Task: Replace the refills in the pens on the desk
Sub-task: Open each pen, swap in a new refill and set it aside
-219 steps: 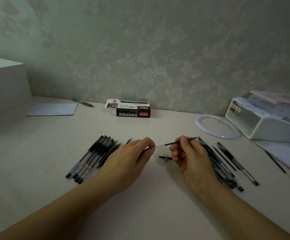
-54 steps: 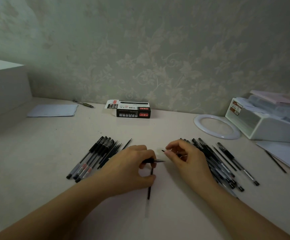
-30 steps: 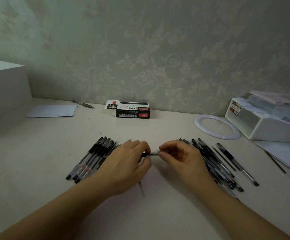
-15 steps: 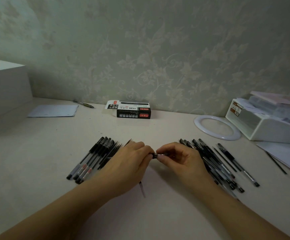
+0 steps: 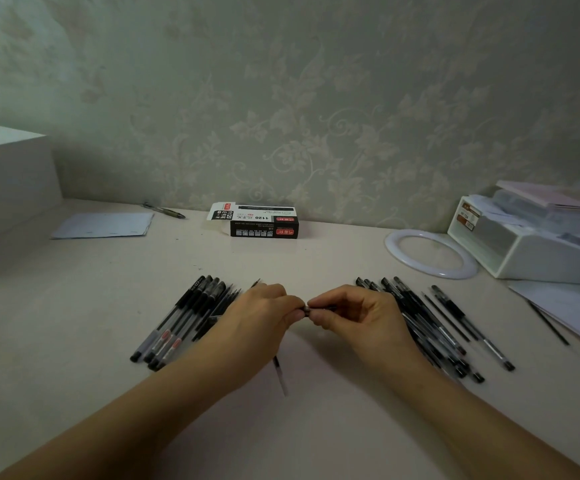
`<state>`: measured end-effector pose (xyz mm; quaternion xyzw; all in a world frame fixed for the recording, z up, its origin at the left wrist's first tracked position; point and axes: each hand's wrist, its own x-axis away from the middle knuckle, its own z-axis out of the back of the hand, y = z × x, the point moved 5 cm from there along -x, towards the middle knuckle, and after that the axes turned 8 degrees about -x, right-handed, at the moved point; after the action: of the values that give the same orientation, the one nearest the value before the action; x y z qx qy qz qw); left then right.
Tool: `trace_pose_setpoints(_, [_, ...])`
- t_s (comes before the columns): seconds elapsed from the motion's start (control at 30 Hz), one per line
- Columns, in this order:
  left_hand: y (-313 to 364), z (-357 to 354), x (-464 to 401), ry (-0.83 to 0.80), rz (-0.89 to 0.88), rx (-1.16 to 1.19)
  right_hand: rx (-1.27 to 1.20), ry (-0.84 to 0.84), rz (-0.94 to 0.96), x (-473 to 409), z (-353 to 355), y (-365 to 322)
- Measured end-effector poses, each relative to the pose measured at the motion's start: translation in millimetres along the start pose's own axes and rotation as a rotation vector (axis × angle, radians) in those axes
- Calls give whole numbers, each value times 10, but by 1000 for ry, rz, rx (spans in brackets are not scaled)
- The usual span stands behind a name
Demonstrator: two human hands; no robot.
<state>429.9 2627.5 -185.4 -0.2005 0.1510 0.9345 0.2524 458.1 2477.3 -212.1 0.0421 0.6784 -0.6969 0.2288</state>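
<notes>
Head view | left hand (image 5: 259, 323) and right hand (image 5: 357, 318) pinch one pen (image 5: 306, 309) between fingertips, mid-desk (image 5: 73, 306) | pen rows (image 5: 191, 317) left, pen pile (image 5: 434, 323) right | loose refill (image 5: 279, 374) near left wrist

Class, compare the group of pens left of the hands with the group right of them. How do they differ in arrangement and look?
The left pen group lies in a tight, near-parallel row; the right pen group is looser, overlapping and fanned out. The left group leans up to the right; the right group leans up to the left. Red marks show on the left group only. Both hold dark pens lying flat on the desk.
</notes>
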Motion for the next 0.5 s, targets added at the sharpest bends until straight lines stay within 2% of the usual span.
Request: trace_pose_setpoints(0.5, [25,15,17,44,17,21,-12,-8,45,7,6,-64])
